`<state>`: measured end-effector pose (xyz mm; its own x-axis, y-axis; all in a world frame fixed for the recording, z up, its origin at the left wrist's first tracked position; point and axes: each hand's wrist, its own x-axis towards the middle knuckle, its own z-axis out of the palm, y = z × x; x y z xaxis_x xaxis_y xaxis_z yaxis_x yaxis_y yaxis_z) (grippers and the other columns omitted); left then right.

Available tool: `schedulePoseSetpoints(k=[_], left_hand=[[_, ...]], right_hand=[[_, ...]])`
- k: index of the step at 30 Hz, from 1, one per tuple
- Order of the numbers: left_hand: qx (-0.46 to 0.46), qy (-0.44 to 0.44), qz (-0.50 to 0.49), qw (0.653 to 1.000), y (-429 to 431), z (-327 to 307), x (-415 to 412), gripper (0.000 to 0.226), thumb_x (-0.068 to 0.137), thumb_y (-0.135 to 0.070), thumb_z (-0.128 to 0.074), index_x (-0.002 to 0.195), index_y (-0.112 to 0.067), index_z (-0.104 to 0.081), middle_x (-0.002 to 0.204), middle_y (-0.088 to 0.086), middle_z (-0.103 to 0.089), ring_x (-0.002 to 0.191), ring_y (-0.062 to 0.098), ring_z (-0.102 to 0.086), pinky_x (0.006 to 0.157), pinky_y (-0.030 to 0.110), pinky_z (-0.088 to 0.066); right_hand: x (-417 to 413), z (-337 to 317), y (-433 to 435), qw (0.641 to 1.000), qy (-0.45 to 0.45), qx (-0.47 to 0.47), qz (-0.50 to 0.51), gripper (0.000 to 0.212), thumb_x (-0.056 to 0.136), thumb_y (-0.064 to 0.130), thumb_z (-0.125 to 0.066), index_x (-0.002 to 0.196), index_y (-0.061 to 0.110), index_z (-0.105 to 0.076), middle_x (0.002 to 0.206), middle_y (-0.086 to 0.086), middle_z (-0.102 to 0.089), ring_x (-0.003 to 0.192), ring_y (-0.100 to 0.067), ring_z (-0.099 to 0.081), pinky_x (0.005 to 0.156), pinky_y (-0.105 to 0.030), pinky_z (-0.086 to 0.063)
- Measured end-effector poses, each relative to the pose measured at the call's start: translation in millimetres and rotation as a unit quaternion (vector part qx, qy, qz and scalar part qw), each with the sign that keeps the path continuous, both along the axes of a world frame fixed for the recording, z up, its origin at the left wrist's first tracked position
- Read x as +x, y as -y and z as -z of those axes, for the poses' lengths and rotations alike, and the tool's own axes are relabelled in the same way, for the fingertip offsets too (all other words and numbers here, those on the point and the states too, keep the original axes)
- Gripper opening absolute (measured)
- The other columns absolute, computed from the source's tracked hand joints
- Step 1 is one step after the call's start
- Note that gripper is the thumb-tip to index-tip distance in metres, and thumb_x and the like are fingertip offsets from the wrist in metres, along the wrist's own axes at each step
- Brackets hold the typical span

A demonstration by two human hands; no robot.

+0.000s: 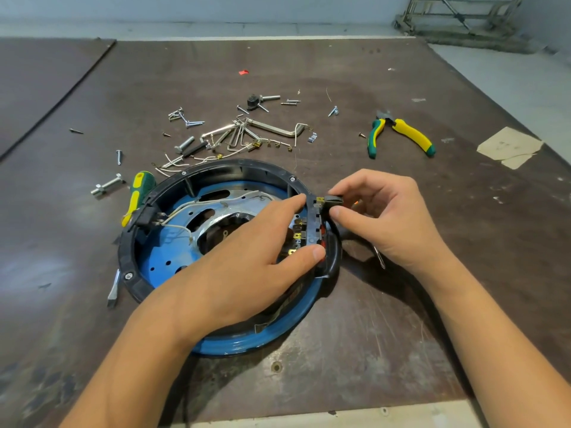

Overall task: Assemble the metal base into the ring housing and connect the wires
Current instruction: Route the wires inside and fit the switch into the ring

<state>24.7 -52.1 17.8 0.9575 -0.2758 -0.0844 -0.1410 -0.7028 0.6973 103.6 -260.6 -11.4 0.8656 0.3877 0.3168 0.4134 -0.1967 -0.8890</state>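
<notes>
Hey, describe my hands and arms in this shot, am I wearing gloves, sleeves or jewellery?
No gloves: the left hand and right hand are bare, nails short. The left forearm and right forearm are bare too, no sleeve edge in view. No ring, watch or wristband shows.

Left hand and right hand pinch black switch panel at ring housing rim.

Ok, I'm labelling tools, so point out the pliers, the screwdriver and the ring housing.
pliers [412, 135], head view, on the yellow right-hand handle.
screwdriver [142, 183], head view, on the green top of its handle.
ring housing [126, 254], head view, on the black rim at its left side.
</notes>
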Motion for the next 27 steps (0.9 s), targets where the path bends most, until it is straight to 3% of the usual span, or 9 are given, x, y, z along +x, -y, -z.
schedulePoseSetpoints(k=[4, 11, 15, 18, 23, 27], left_hand=[[0.009, 0.003, -0.003, 1.0, 0.0, 1.1, 0.4, 0.076, 0.089, -0.061, -0.045, 0.154, -0.039, -0.015, 0.156, -0.025, -0.027, 0.138, -0.007, -0.031, 0.11, 0.021, -0.031], [0.01, 0.011, 0.006, 1.0, -0.7, 2.6, 1.3, 0.071, 0.091, -0.058, -0.046, 0.153, -0.042, -0.016, 0.154, -0.029, -0.028, 0.131, -0.017, -0.026, 0.092, -0.001, -0.024], [0.009, 0.013, 0.012, 1.0, -0.2, 1.7, 1.0, 0.072, 0.09, -0.059, -0.045, 0.153, -0.041, -0.018, 0.154, -0.028, -0.027, 0.133, -0.013, -0.031, 0.103, 0.008, -0.029], [0.02, 0.013, 0.011, 1.0, 0.4, 0.9, 1.3, 0.074, 0.088, -0.06, -0.043, 0.154, -0.039, -0.017, 0.158, -0.026, -0.015, 0.136, -0.006, -0.03, 0.113, 0.019, -0.028], [0.016, 0.013, 0.018, 1.0, 0.1, 0.4, 1.2, 0.07, 0.091, -0.057, -0.044, 0.153, -0.04, -0.018, 0.154, -0.027, -0.024, 0.135, -0.007, -0.031, 0.104, 0.013, -0.027], [0.029, 0.013, 0.023, 0.999, -0.5, 1.3, 0.9, 0.074, 0.088, -0.062, -0.039, 0.155, -0.039, -0.015, 0.157, -0.025, -0.017, 0.136, -0.006, -0.031, 0.109, 0.016, -0.028]], right_hand=[[-0.5, 1.7, -0.9, 1.0, -0.015, -0.016, -0.007, 0.018, 0.083, -0.004, -0.074, 0.098, 0.007, -0.072, 0.087, -0.008, -0.074, 0.079, -0.025, -0.071, 0.07, -0.049, -0.057], [1.0, 6.9, -2.3, 0.999, 0.014, -0.049, -0.004, 0.02, 0.086, 0.007, -0.075, 0.105, 0.015, -0.076, 0.091, 0.001, -0.076, 0.08, -0.027, -0.071, 0.069, -0.054, -0.055], [-1.6, 9.5, -6.0, 0.995, 0.062, -0.07, 0.019, 0.023, 0.085, 0.014, -0.076, 0.107, 0.02, -0.075, 0.091, 0.008, -0.075, 0.078, -0.02, -0.071, 0.066, -0.048, -0.055], [-2.3, 10.8, -7.7, 0.995, 0.066, -0.067, 0.033, 0.027, 0.083, 0.015, -0.079, 0.109, 0.019, -0.072, 0.092, 0.009, -0.075, 0.085, -0.012, -0.072, 0.072, -0.044, -0.057], [3.7, 8.6, 0.0, 0.999, 0.01, -0.039, -0.024, 0.028, 0.089, -0.003, -0.068, 0.11, 0.015, -0.074, 0.101, 0.003, -0.076, 0.098, -0.011, -0.072, 0.089, -0.034, -0.058], [3.2, 8.3, -3.9, 0.999, 0.02, -0.035, -0.015, 0.03, 0.09, -0.005, -0.065, 0.112, 0.013, -0.074, 0.101, 0.006, -0.076, 0.099, -0.008, -0.071, 0.088, -0.023, -0.056]])
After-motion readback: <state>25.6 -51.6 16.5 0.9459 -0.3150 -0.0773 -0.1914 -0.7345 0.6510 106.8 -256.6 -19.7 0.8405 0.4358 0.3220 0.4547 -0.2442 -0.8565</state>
